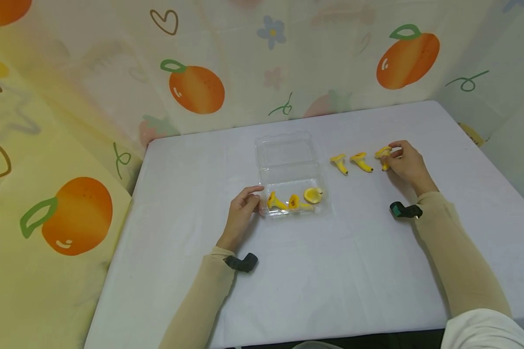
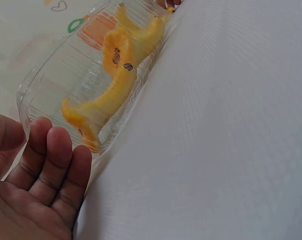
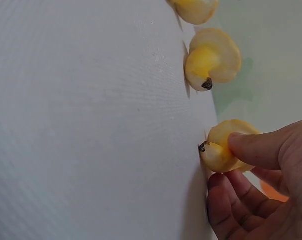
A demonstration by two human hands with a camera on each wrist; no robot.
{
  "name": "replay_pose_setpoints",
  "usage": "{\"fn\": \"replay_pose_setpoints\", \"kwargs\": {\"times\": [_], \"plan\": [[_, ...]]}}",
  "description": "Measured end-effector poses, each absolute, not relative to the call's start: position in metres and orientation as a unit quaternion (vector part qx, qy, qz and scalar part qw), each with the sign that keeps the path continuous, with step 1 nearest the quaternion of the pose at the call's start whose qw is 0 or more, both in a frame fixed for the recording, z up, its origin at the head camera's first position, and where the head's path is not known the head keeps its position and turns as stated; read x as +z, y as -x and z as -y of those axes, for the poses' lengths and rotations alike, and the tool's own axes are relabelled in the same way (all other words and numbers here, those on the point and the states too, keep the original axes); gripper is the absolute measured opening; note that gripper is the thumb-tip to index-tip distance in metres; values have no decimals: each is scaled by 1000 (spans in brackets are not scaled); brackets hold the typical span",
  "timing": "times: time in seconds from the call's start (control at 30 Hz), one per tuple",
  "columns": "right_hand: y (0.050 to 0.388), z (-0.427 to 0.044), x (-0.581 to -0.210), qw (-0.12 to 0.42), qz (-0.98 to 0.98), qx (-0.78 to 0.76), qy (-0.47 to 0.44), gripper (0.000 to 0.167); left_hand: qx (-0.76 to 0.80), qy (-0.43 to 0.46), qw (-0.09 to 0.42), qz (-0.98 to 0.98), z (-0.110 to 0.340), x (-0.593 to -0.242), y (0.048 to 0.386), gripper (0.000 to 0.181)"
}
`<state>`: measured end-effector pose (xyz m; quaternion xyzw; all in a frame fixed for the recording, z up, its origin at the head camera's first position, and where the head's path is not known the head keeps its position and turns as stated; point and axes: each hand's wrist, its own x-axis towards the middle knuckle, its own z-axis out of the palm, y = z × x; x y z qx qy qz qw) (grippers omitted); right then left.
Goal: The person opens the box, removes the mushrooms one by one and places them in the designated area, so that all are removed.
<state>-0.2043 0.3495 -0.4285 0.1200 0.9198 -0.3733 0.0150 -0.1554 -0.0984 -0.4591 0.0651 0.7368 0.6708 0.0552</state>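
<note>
My right hand (image 1: 408,165) is at the far right of a row of three yellow pieces on the counter (image 1: 192,194). Its thumb (image 3: 261,150) presses the held piece (image 3: 222,156) from one side and bent fingers meet it from the other, a nearly closed pinch; whether the piece is lifted I cannot tell. The middle piece (image 1: 360,161) and the left piece (image 1: 340,164) lie beside it, dark tips toward me, neither touched.

My left hand (image 1: 240,213) is at the left end of the clear box (image 1: 288,189), its fingers loosely bent, fingertips against the wall. The lid (image 1: 286,151) lies open on the far side. Inside the box, along the near side, are a flared piece (image 1: 276,201), a second one (image 1: 294,202) and a round-looking one (image 1: 313,195).

Possible faults: the held piece is smooth-looking and curved, so an off-centre pinch could let it roll or twist from my fingers. A sideways sweep of my right hand could knock the middle piece out of line. The box's thin wall would probably flex or slide if my left fingers pushed harder.
</note>
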Motion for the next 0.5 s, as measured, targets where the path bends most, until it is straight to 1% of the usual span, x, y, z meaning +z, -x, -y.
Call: {"fn": "replay_pose_setpoints", "kwargs": {"times": [0.2, 0.33, 0.5], "plan": [[204, -351, -429, 26, -918, -377, -121, 66, 668, -65, 55, -739, 98, -459, 155, 32], [205, -351, -428, 40, -912, -387, -132, 72, 666, -63, 54, -741, 98, -459, 155, 32], [205, -350, -427, 44, -908, -392, -138, 76, 665, -63, 54, -742, 99, -459, 155, 32]]}}
